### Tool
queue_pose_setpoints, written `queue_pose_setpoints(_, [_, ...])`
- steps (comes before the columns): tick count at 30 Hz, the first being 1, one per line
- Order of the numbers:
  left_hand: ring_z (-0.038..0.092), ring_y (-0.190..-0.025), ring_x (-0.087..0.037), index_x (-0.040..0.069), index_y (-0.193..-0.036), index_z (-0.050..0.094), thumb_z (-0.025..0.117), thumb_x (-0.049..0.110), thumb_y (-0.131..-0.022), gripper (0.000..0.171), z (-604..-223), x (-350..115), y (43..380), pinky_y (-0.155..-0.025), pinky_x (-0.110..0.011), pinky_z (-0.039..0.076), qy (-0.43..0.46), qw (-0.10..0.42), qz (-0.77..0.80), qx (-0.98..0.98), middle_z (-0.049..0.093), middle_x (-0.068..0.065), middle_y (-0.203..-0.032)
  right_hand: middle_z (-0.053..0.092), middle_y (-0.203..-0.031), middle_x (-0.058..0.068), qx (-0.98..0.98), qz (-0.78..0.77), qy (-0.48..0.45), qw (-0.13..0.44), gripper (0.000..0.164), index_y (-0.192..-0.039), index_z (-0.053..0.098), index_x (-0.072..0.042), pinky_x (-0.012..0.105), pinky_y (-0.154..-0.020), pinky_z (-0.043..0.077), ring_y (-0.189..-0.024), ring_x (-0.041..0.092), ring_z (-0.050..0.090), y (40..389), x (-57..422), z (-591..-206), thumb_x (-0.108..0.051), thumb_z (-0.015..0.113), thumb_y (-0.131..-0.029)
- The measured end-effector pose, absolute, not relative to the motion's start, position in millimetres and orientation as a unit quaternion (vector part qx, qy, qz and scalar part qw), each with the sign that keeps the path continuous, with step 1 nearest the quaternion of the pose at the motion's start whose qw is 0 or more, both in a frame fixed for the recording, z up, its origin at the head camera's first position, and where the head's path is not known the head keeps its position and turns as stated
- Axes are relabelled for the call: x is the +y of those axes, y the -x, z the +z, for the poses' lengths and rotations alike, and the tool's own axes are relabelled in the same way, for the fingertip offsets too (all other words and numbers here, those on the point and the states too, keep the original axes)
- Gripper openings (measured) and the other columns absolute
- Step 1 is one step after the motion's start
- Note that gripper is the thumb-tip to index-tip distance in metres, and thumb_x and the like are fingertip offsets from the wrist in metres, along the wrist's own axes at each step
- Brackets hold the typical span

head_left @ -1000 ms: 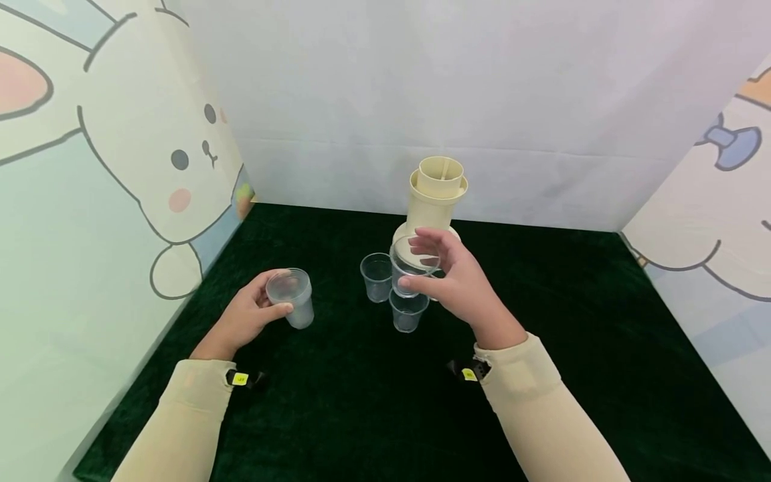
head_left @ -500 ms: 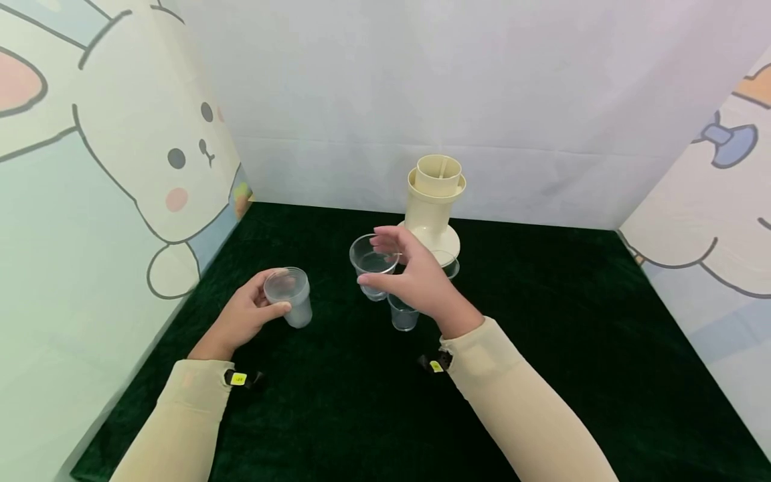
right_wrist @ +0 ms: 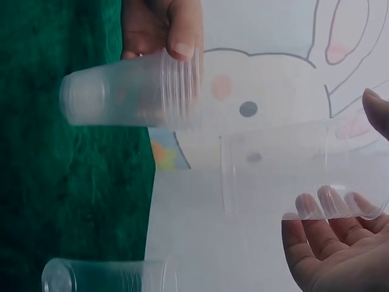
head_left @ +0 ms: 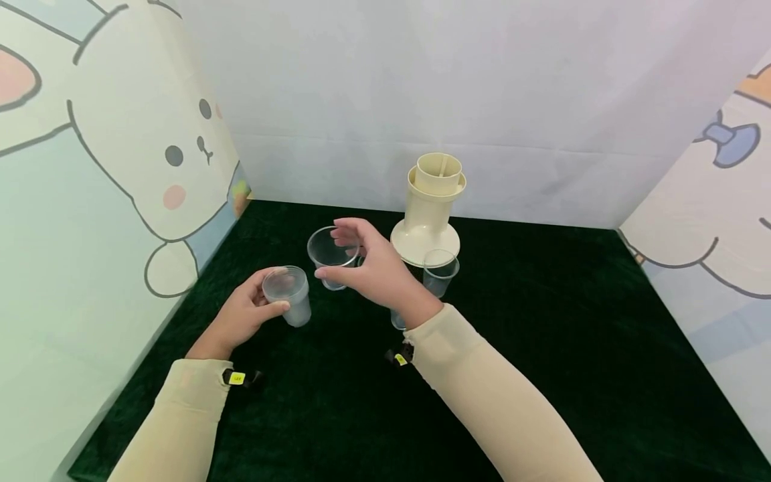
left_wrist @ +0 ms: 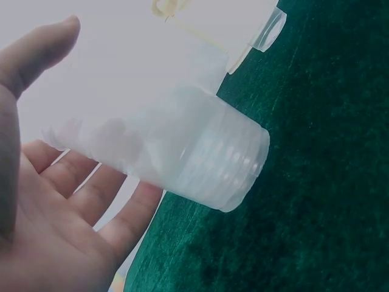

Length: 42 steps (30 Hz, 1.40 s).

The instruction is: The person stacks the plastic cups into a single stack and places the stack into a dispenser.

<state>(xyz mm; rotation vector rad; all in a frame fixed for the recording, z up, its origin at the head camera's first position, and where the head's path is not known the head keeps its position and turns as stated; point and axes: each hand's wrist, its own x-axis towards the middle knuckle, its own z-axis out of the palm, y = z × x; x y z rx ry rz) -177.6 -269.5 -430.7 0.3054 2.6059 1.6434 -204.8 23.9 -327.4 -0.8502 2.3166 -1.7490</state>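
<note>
My left hand (head_left: 237,318) grips a stack of nested clear plastic cups (head_left: 297,304) at its upper part, thumb on the near side. To the right of that stack, my right hand (head_left: 379,271) holds a single clear plastic cup (head_left: 328,251) by its rim area, between thumb and fingers. In the right wrist view, the ridged rims of the stacked cups (right_wrist: 121,94) show close to the single cup (right_wrist: 273,170), with a gap between them. The left wrist view shows the stack's ringed base (left_wrist: 231,158) over the green cloth.
A cream plastic tube-shaped stand (head_left: 427,207) with a wide round base rises at the back. A clear cup (head_left: 440,274) stands by its base; another cup (head_left: 397,320) is mostly hidden behind my right wrist. Dark green cloth (head_left: 337,402) covers the table; white cloth (head_left: 337,87) hangs behind.
My right hand has carried the single cup leftward from above the standing cups to near the stack. The left hand with the stack has stayed almost in place.
</note>
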Motion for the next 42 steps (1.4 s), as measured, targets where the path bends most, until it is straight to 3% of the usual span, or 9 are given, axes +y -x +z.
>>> queue_pose_setpoints(7, [0.056,-0.119,-0.028,0.01,-0.154,0.04,0.071,0.027,-0.1,0.065,-430.9,-270.1,177.4,-0.092,-0.017,0.047,-0.106,0.019,0.525,0.844,0.052,-0.015,-0.143,0.055,-0.147,-0.001,0.766,-0.568,0.294,0.063,0.077,-0.152,0.043,-0.02,0.031,-0.109,0.041,-0.129,0.006,0.053,207.0,2.5,-325.8,-0.037,0.083,-0.089])
queue_pose_setpoints(13, [0.058,-0.119,-0.022,0.01,-0.155,0.039,0.071,0.026,-0.101,0.065,-430.9,-273.0,177.5,-0.091,-0.017,0.048,-0.109,0.025,0.53,0.84,0.052,-0.015,-0.144,0.056,-0.147,0.002,0.762,-0.57,0.302,0.053,0.076,-0.152,0.044,-0.017,0.033,-0.107,0.043,-0.128,0.006,0.053,211.0,-13.1,-324.2,-0.037,0.082,-0.09])
queue_pose_setpoints(24, [0.056,-0.127,-0.025,0.01,-0.16,0.032,0.069,0.027,-0.102,0.071,-431.7,-273.9,177.8,-0.092,-0.015,0.047,-0.111,0.03,0.525,0.843,0.05,-0.016,-0.148,0.055,-0.142,-0.01,0.776,-0.557,0.284,0.082,0.078,-0.152,0.043,-0.021,0.033,-0.104,0.046,-0.126,0.002,0.052,217.2,-36.0,-323.0,-0.042,0.083,-0.088])
queue_pose_setpoints(29, [0.055,-0.129,-0.031,0.01,-0.161,0.029,0.068,0.027,-0.102,0.073,-430.7,-274.3,177.6,-0.092,-0.016,0.047,-0.117,0.033,0.521,0.845,0.049,-0.018,-0.15,0.055,-0.142,-0.01,0.777,-0.553,0.29,0.086,0.078,-0.152,0.044,-0.021,0.033,-0.105,0.046,-0.126,0.002,0.052,217.3,-45.2,-321.8,-0.04,0.084,-0.088])
queue_pose_setpoints(42, [0.058,-0.125,-0.027,0.005,-0.157,0.031,0.069,0.027,-0.101,0.071,-430.1,-273.3,178.6,-0.091,-0.018,0.049,-0.104,0.043,0.529,0.841,0.05,-0.02,-0.146,0.056,-0.14,-0.009,0.771,-0.558,0.284,0.115,0.073,-0.151,0.045,-0.02,0.027,-0.1,0.047,-0.125,0.003,0.053,218.7,-58.3,-333.2,-0.035,0.082,-0.09])
